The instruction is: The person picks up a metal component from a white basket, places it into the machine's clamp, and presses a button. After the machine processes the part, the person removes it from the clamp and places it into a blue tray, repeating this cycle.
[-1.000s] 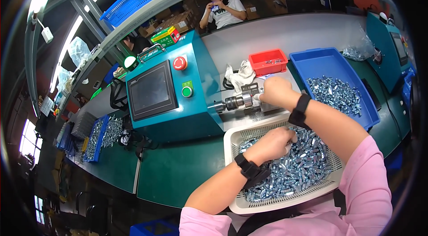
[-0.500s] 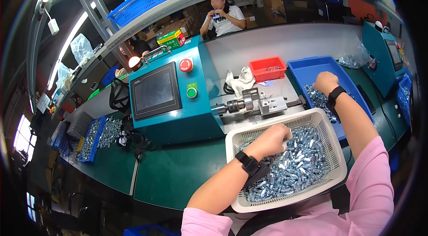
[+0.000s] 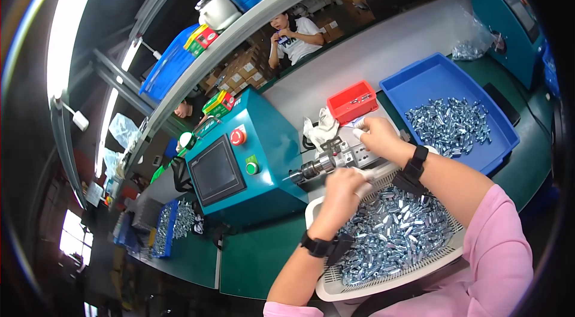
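My left hand point(image 3: 347, 190) is over the far left part of a cream basket point(image 3: 317, 284), just in front of the chuck point(image 3: 314, 168) of a teal bench machine point(image 3: 272, 146). Its fingers are curled together and slightly blurred; whatever they pinch is hidden. White covers show on some fingertips. Heaped in the basket are small shiny metal parts point(image 3: 395, 233). Beyond the left hand, my right hand point(image 3: 383, 137) hovers by the metal clamping fixture point(image 3: 353, 154), fingers bent inward, with a white-covered tip pointing left. Anything between those fingers cannot be made out.
A blue tray point(image 3: 503, 140) with more metal parts point(image 3: 449, 125) lies at right. Behind the fixture are a red bin point(image 3: 352, 101) and a white cloth point(image 3: 323, 128). A metal shelf point(image 3: 263, 5) crosses overhead. Another person point(image 3: 296, 38) sits beyond the partition.
My right hand has left the blue tray and moved left to the fixture. My left hand has risen out of the basket's parts toward the chuck. The view has tilted.
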Motion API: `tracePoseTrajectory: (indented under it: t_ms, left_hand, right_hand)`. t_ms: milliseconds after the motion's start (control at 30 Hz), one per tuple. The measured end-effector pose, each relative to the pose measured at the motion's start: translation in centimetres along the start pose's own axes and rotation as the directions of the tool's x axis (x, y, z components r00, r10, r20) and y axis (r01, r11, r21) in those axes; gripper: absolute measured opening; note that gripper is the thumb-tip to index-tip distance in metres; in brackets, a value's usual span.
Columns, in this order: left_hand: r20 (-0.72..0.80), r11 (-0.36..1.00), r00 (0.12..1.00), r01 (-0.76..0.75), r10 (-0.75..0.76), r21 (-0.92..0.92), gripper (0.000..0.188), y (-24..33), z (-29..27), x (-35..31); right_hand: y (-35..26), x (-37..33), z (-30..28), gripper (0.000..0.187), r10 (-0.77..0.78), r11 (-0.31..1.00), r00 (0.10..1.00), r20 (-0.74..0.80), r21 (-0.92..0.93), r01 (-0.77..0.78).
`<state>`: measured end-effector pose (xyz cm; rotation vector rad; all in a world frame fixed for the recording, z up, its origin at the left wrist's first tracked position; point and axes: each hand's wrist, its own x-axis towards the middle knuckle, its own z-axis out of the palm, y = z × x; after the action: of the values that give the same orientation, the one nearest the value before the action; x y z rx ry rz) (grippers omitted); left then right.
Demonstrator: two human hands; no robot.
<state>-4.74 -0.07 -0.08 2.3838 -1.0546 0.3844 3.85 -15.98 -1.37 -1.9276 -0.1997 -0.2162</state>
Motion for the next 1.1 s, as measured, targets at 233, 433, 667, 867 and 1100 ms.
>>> tracePoseTrajectory:
  t_ms: [233,433,667,867,1100]
  left_hand:
    - [-0.174,0.920,0.952,0.291,-0.251,0.264,0.018,-3.4,-2.2,3.4]
    - [-0.109,0.864,0.943,0.331,-0.313,0.380,0.012,-4.6,-1.3,4.2]
    - [-0.126,0.830,0.927,0.374,-0.354,0.413,0.011,-4.0,-1.3,4.7]
    - [0.124,0.897,0.888,0.439,-0.443,0.055,0.015,2.9,-0.1,3.4]
    - [0.243,0.907,0.937,0.140,-0.251,0.397,0.013,3.0,4.0,0.1]
  right_hand:
    - [0.4,-0.2,0.6,0.023,-0.131,0.989,0.990,-0.056,-0.081,0.127]
    - [0.3,0.3,0.4,0.023,-0.045,0.993,0.998,-0.047,-0.115,0.039]
    - [-0.3,0.2,0.1,0.021,-0.024,0.991,1.000,-0.003,-0.133,0.023]
    - [0.1,0.4,-0.3,0.020,0.025,0.989,1.000,0.018,-0.149,-0.022]
    - [-1.5,-1.0,-0.3,0.018,-0.034,0.955,0.983,0.178,-0.284,0.084]
